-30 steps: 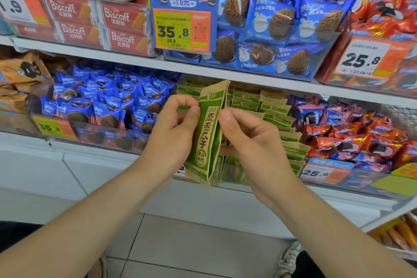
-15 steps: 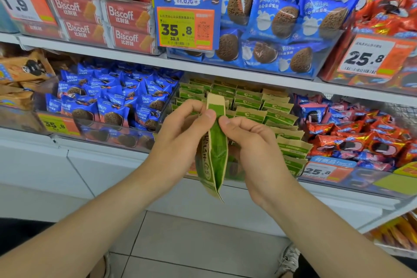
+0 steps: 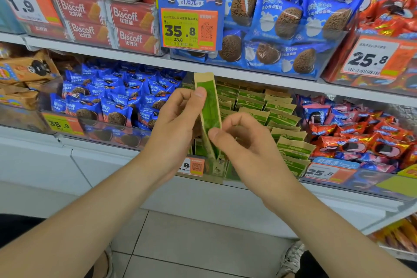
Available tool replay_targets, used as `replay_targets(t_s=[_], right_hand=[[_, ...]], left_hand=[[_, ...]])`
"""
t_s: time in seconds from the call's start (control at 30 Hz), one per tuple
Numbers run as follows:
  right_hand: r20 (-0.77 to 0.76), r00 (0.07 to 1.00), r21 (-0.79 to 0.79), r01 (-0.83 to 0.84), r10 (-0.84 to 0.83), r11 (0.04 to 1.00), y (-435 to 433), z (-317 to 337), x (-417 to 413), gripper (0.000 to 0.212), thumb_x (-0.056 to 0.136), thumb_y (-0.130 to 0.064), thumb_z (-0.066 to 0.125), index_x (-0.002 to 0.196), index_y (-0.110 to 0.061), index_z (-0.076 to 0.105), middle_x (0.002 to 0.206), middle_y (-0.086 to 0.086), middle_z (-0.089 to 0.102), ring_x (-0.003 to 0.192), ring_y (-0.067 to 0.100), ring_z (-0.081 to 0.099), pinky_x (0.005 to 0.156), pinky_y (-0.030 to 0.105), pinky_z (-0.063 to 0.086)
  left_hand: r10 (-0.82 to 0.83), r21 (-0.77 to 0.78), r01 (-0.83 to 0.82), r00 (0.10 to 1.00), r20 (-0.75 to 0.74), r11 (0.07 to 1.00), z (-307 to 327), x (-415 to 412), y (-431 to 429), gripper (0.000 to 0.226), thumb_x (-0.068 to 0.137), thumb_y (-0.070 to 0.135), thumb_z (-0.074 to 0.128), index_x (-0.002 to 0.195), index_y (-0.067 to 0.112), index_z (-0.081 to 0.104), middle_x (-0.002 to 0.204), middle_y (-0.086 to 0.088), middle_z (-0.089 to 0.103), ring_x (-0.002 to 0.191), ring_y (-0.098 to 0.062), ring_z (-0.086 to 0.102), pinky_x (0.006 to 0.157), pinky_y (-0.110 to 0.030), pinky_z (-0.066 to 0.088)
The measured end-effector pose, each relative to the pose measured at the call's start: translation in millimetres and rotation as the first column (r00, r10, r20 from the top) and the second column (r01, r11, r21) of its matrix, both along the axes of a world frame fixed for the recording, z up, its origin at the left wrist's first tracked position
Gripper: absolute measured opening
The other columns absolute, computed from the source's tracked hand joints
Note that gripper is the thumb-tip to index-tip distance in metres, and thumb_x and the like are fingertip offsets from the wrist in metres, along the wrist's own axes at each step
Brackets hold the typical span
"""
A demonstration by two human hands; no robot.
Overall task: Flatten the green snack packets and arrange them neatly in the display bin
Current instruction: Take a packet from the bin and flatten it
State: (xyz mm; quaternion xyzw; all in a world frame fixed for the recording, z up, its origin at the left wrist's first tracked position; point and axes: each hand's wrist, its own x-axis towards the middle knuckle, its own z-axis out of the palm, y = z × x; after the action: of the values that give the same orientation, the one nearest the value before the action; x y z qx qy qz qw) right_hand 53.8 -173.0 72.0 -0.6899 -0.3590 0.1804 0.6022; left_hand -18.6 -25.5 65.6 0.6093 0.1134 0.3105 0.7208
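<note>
Your left hand [image 3: 176, 124]: fingers clamped on upper half of green packet [image 3: 208, 106]. Your right hand [image 3: 243, 142]: fingers pinch lower half. Packet upright, edge-on, just before display bin [image 3: 213, 174].

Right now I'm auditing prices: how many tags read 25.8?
2 tags: one on the upper shelf, far right; one on the lower shelf, right. A tag behind the left hand is partly hidden.

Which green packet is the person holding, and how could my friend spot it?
Under the big blue 35.8 price sign, find the stacked green snack packets between the blue cookie packets and the red packets. In front of them, the left hand and right hand pinch one green packet. Unlike its neighbours, it stands upright and edge-on, raised above them.
</note>
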Motion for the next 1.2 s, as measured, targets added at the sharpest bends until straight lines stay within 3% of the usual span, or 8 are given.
replay_targets(t_s=[0.17,0.3,0.4,0.6,0.8,0.93,1.07,1.2], right_hand=[[0.153,0.964,0.114,0.201,-0.217,0.973,1,-9,12,0.034,0.105,-0.041,0.059,0.093,-0.010,0.068,0.070,0.006,0.064,0.061,0.013,0.053,0.057,0.027,0.044],[0.138,0.955,0.134,0.244,-0.262,0.961,-1,-12,17,0.033,0.105,-0.036,0.063,0.080,-0.015,0.068,0.061,-0.011,0.059,0.058,0.008,0.051,0.060,0.029,0.045],[0.032,0.960,0.131,0.270,-0.277,0.954,0,-16,18,0.031,0.103,-0.033,0.067,0.076,-0.019,0.072,0.068,-0.003,0.071,0.066,0.014,0.063,0.070,0.039,0.053],[-0.123,0.953,0.140,0.294,-0.278,0.945,0,-15,14,0.022,0.098,-0.029,0.075,0.085,-0.012,0.080,0.086,0.002,0.080,0.084,0.013,0.075,0.082,0.035,0.058],[-0.321,0.928,0.158,0.251,-0.191,0.955,-3,2,21,0.036,0.100,-0.033,0.070,0.135,-0.022,0.063,0.113,0.000,0.079,0.100,0.012,0.077,0.077,0.023,0.059],[-0.297,0.942,0.148,0.207,-0.156,0.967,-5,4,20,0.028,0.102,-0.023,0.069,0.130,-0.019,0.064,0.111,-0.001,0.080,0.100,0.015,0.078,0.076,0.024,0.062],[-0.097,0.966,0.092,0.247,-0.238,0.965,-8,3,22,0.029,0.093,-0.039,0.078,0.116,-0.024,0.070,0.103,0.004,0.079,0.086,0.018,0.076,0.065,0.035,0.061],[-0.358,0.933,0.176,0.105,-0.036,0.979,-12,6,18,0.033,0.106,-0.036,0.059,0.111,-0.011,0.080,0.105,0.014,0.080,0.084,0.022,0.070,0.066,0.032,0.055]], left_hand=[[0.038,0.362,0.011,0.991,-0.130,0.932,-9,-5,-11,0.037,0.093,0.047,0.079,0.086,0.011,0.072,0.095,-0.006,0.076,0.096,-0.023,0.074,0.097,-0.054,0.059],[0.008,0.346,0.034,0.993,-0.121,0.938,-16,-5,-17,0.016,0.097,0.016,0.077,0.085,0.006,0.080,0.109,0.004,0.081,0.103,-0.013,0.077,0.099,-0.045,0.060],[-0.022,0.366,0.075,0.989,-0.148,0.928,-21,-4,-14,0.014,0.100,0.020,0.073,0.089,0.014,0.080,0.108,0.000,0.081,0.103,-0.024,0.078,0.097,-0.053,0.061],[-0.072,0.234,0.108,0.985,-0.157,0.966,-21,-6,-16,0.017,0.104,0.004,0.062,0.088,0.002,0.067,0.086,0.000,0.076,0.094,-0.019,0.079,0.085,-0.036,0.065],[-0.095,0.123,0.115,0.982,-0.163,0.986,-16,-8,-13,0.016,0.106,0.005,0.058,0.095,-0.005,0.065,0.096,-0.014,0.074,0.091,-0.018,0.077,0.080,-0.028,0.064],[-0.147,-0.019,0.146,0.979,-0.139,0.989,-10,-11,-14,0.019,0.107,0.014,0.058,0.109,-0.001,0.069,0.106,-0.019,0.078,0.100,-0.030,0.079,0.085,-0.039,0.066],[-0.130,-0.002,0.131,0.979,-0.158,0.991,-10,-11,-15,0.026,0.102,0.017,0.065,0.124,0.004,0.069,0.106,-0.018,0.080,0.099,-0.033,0.079,0.087,-0.044,0.066],[-0.041,-0.080,0.032,0.992,-0.121,0.996,-11,-13,-12,0.023,0.100,0.006,0.066,0.123,0.003,0.066,0.102,-0.017,0.081,0.093,-0.029,0.081,0.080,-0.038,0.067]])
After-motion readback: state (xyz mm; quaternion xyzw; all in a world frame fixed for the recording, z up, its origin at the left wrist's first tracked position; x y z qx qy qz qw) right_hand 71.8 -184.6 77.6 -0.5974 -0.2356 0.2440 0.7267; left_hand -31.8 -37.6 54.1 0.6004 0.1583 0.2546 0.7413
